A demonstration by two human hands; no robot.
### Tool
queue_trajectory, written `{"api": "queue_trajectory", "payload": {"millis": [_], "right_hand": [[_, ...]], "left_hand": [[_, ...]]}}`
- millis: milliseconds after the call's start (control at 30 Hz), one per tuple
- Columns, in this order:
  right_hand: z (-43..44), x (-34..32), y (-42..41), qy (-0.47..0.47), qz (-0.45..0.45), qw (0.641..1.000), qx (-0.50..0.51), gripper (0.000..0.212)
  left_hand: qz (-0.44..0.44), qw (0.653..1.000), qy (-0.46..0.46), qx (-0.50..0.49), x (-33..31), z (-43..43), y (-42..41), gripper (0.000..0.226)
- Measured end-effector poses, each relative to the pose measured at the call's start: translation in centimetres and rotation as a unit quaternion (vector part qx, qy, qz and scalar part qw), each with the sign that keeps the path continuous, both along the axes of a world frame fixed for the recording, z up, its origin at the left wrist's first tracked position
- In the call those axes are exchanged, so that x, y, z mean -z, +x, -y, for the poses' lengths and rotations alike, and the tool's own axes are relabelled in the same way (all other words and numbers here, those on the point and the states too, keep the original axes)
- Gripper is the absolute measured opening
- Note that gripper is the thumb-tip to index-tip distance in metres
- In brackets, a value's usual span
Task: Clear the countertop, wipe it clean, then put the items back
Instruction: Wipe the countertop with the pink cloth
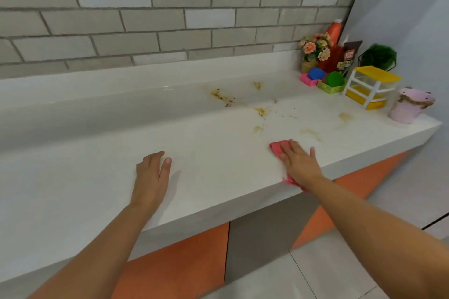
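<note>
Half the pink cloth under right hand (pressed flat), left hand resting

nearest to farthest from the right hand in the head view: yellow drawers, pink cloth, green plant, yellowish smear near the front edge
1. pink cloth, under the right hand
2. yellowish smear, just beyond it
3. yellow drawers, far right
4. green plant, behind the drawers
</note>
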State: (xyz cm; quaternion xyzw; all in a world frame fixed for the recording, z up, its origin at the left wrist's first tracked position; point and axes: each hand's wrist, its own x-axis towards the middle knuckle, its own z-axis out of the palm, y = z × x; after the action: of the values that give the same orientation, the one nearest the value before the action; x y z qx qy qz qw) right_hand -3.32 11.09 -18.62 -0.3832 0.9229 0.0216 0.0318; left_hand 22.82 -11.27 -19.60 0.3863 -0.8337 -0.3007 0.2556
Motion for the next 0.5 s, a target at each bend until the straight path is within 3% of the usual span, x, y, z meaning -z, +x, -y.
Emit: {"api": "queue_trajectory", "payload": {"millis": [67,133,200,267,367,433,500], "right_hand": [[1.0,0.1,-1.3,0.017,-0.021,0.999,0.043,0.078],[2.5,0.5,0.6,0.011,-0.032,0.999,0.009,0.083],[2.8,1.4,3.6,-0.096,0.014,0.991,-0.092,0.064],[1.0,2.1,5.1,-0.212,0.054,0.960,-0.172,0.045],[-2.8,3.0,0.9,-0.265,0.024,0.951,-0.157,0.047],[-4.9,2.1,-3.5,-0.234,0.036,0.968,-0.083,0.060],[-5.6,1.4,-6.9,-0.146,0.025,0.989,-0.025,0.061]], "left_hand": [[-0.012,1.000,0.012,-0.016,-0.3,-0.7,-1.8,0.045],[-0.028,0.999,0.030,-0.007,-0.7,-2.0,-4.8,0.046],[-0.039,0.998,0.045,0.025,-1.0,-4.1,-8.7,0.045],[-0.049,0.996,0.059,0.050,-1.0,-6.3,-12.5,0.044],[-0.046,0.996,0.060,0.054,-1.1,-7.9,-16.4,0.043],[-0.026,0.998,0.046,0.032,-1.1,-7.5,-17.7,0.044],[0.000,1.000,0.025,-0.001,-0.8,-6.3,-18.0,0.043]]}}
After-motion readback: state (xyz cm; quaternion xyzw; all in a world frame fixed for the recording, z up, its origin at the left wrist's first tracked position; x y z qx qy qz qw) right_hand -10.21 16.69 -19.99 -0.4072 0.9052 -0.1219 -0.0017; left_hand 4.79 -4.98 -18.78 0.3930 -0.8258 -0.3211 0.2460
